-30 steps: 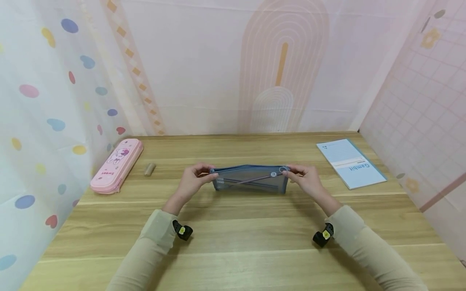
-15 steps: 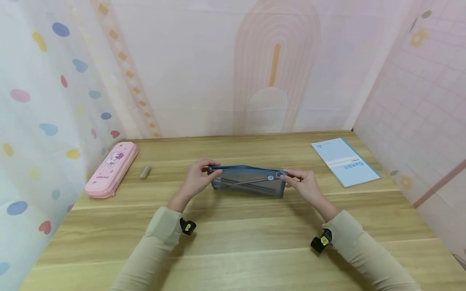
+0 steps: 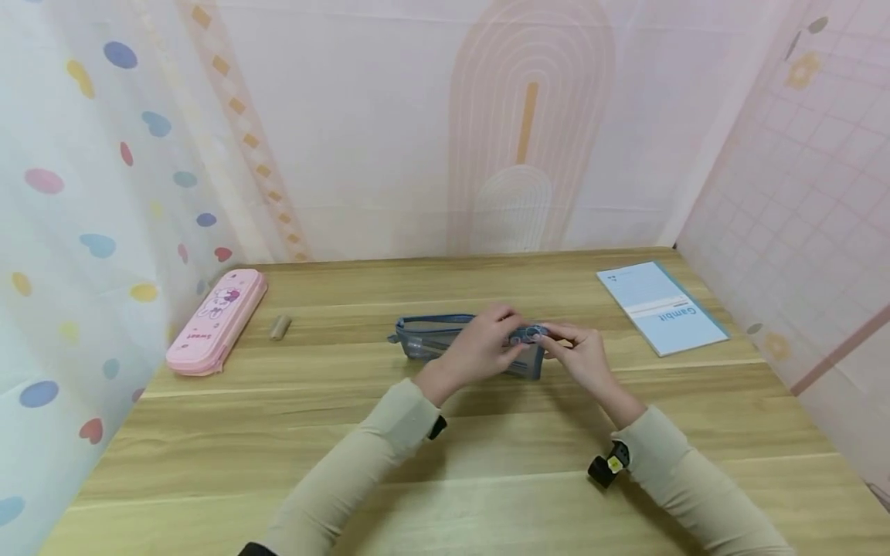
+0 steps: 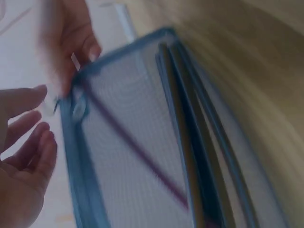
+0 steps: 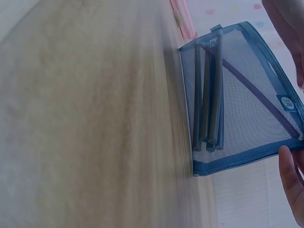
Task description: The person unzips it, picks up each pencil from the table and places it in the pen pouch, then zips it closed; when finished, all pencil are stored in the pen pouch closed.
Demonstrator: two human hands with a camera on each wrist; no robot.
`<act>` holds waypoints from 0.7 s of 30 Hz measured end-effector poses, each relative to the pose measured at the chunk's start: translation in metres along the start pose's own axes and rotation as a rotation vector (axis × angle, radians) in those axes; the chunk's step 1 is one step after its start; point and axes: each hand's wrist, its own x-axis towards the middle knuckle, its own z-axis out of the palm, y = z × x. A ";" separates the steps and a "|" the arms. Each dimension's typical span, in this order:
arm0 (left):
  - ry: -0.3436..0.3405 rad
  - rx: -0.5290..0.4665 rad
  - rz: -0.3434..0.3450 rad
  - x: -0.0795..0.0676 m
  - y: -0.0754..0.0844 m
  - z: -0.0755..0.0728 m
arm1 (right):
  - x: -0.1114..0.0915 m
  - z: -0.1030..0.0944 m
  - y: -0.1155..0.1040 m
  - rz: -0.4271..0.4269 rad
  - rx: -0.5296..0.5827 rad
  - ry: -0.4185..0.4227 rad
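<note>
A blue mesh zip pencil case (image 3: 419, 344) stands upright on the table, its top gaping at the left end. Several dark pencils (image 5: 204, 95) show through the mesh, one purple stick (image 5: 251, 88) lying slantwise. At the top right corner, my right hand (image 3: 585, 361) pinches the case between thumb and fingers. My left hand (image 3: 481, 345) reaches across the front of the case, close to the right hand. In the left wrist view its thumb and fingers are bent and apart, near the zipper pull (image 4: 80, 108), with nothing visibly between them.
A pink pencil box (image 3: 217, 320) lies at the table's left edge, with a small tan cylinder (image 3: 280, 327) beside it. Toward the back right lies a light blue notebook (image 3: 663, 307). Printed curtains hang behind and at both sides.
My left hand has let go of the case's left top corner and moved right, toward the zipper end. The right hand keeps its grip on the right corner.
</note>
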 end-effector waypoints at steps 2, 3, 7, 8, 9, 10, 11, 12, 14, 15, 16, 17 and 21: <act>-0.011 0.008 0.015 0.004 0.006 0.008 | 0.000 0.002 0.001 -0.028 -0.010 -0.004; 0.000 0.003 0.013 0.005 0.007 0.012 | 0.000 0.002 0.002 -0.037 -0.016 -0.008; 0.092 -0.055 -0.047 0.007 0.009 0.024 | -0.003 0.005 -0.007 -0.027 -0.020 -0.012; 0.113 -0.088 -0.078 0.007 0.009 0.025 | -0.004 0.006 -0.011 -0.021 -0.024 -0.010; 0.132 -0.115 -0.109 0.008 0.009 0.026 | -0.005 0.006 -0.015 -0.016 -0.023 -0.008; 0.148 -0.148 -0.142 0.009 0.009 0.027 | -0.006 0.007 -0.019 -0.014 -0.021 -0.005; 0.162 -0.179 -0.176 0.010 0.009 0.027 | -0.006 0.006 -0.020 -0.009 -0.019 -0.004; 0.175 -0.202 -0.204 0.011 0.009 0.027 | -0.006 0.006 -0.020 -0.002 -0.017 -0.001; 0.193 -0.225 -0.240 0.013 0.009 0.027 | -0.005 0.005 -0.013 -0.003 -0.013 0.009; 0.205 -0.221 -0.247 0.014 0.008 0.028 | -0.004 0.004 -0.009 -0.004 -0.013 0.014; 0.215 -0.219 -0.254 0.014 0.007 0.028 | -0.004 0.004 -0.005 -0.006 -0.018 0.019; 0.223 -0.209 -0.258 0.014 0.006 0.028 | -0.003 0.003 -0.001 -0.006 -0.026 0.026; 0.226 -0.179 -0.265 0.016 0.005 0.029 | -0.005 0.003 0.000 -0.044 -0.087 0.055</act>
